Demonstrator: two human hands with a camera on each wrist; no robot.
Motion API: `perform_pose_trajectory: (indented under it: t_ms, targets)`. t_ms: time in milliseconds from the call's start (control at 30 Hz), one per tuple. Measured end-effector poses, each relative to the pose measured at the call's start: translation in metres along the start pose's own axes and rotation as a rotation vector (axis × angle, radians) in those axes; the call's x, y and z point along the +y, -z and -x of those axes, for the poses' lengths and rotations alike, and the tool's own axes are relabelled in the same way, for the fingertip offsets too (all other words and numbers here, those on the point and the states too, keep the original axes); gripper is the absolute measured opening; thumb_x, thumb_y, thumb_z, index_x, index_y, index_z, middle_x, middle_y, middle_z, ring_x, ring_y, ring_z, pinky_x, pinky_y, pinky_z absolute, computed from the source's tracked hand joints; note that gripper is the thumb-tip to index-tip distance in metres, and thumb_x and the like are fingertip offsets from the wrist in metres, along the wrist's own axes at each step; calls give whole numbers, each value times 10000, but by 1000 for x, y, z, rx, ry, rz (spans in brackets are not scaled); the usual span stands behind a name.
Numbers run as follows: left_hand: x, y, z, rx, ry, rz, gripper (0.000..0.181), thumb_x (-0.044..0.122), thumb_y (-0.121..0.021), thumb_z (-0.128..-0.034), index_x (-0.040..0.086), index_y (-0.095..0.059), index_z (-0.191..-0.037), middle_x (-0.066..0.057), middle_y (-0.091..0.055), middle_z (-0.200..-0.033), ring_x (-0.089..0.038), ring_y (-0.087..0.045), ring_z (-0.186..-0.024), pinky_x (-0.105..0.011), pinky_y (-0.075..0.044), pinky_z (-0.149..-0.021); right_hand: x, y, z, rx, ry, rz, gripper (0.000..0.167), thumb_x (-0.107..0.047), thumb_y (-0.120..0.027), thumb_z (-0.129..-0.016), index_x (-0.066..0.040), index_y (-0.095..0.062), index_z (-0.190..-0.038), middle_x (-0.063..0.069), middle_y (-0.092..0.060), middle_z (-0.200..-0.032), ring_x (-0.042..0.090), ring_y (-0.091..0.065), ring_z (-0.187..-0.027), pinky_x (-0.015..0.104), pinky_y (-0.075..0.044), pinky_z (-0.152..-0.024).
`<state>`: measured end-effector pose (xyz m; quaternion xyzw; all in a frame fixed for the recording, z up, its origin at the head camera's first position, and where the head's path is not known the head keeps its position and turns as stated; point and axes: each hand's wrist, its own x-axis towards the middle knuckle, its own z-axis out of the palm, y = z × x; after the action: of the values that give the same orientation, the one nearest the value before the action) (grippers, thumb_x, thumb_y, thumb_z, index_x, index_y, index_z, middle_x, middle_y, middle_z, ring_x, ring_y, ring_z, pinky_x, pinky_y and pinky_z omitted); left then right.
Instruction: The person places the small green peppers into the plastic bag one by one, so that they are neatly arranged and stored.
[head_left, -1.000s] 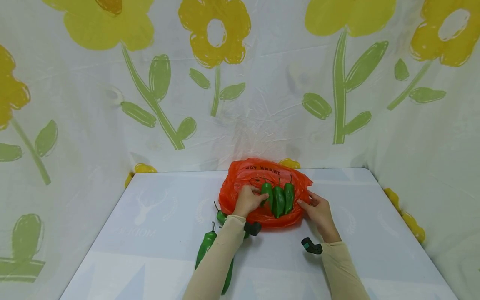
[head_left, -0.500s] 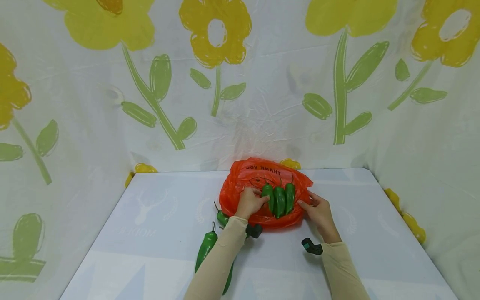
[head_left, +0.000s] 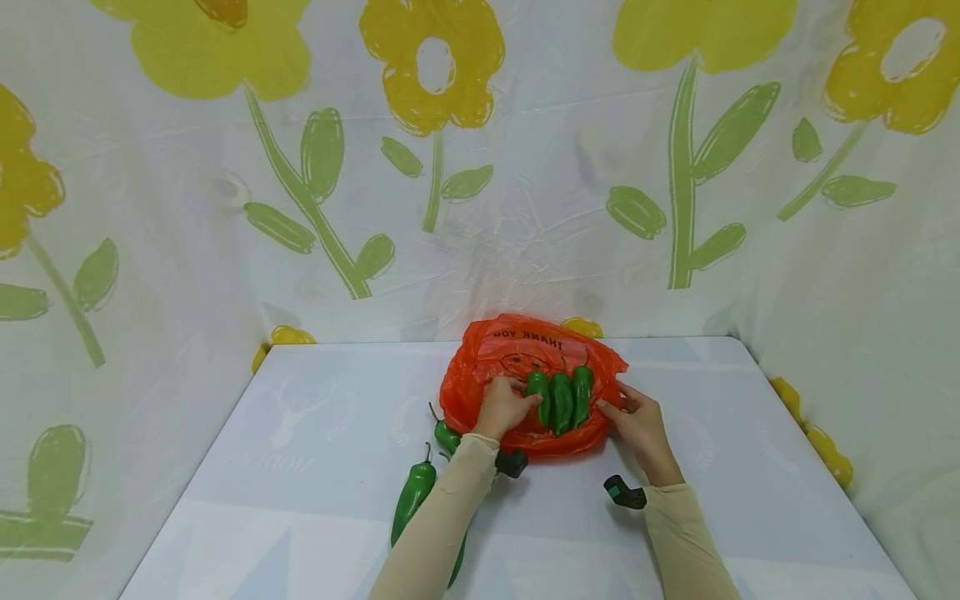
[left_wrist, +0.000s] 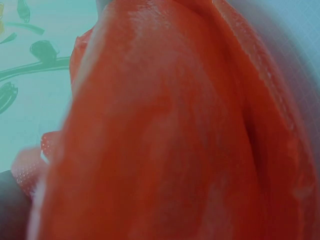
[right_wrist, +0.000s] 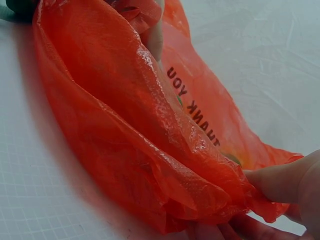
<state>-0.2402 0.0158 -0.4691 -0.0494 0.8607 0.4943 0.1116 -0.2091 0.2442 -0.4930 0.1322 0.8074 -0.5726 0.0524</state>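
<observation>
I see white sheeting (head_left: pixel 555 158) on three sides, printed yellow flowers (head_left: pixel 476 50), green stems (head_left: pixel 681 183); pale table (head_left: pixel 555 542), faint deer print (head_left: pixel 285 421), soft light.

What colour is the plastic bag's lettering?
Near-black: the lettering on the red bag shows best in the right wrist view.

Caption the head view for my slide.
Three green peppers against a red bag, left hand beside them, right hand pinching its edge, other peppers nearby.

From my remote station I see a pale surface (head_left: pixel 555 533) carrying a red plastic bag (head_left: pixel 463 385). Just beside the bag's near left corner lies a green pepper (head_left: pixel 446 436); farther from the bag, a long pepper (head_left: pixel 413 493) and another, mostly hidden.
</observation>
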Motion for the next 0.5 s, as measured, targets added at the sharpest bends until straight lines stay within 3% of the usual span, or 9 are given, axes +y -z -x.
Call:
perform_pose_trajectory:
  t_ms: [333,500]
  targets:
    - [-1,-2,1,14,-23,10,399,214,-788,-927,-29,-702,-1231,-1,-509,-628,-131,-467,-546,-188,-425,-525,1,0,-1,4,3,4,643,-226,-629,-1028,-79,-373,-1599,271,-533,-1474,267,-590,-1132,144,-554,-781]
    - [-1,-3,1,21,-23,8,405,216,-796,-920,-26,-702,-1231,-68,-659,-795,-136,-518,-588,-212,-541,-608,0,0,0,0,5,5,643,-229,-625,-1033,-73,-368,-1600,277,-517,-1496,313,-582,-1196,188,-582,-833]
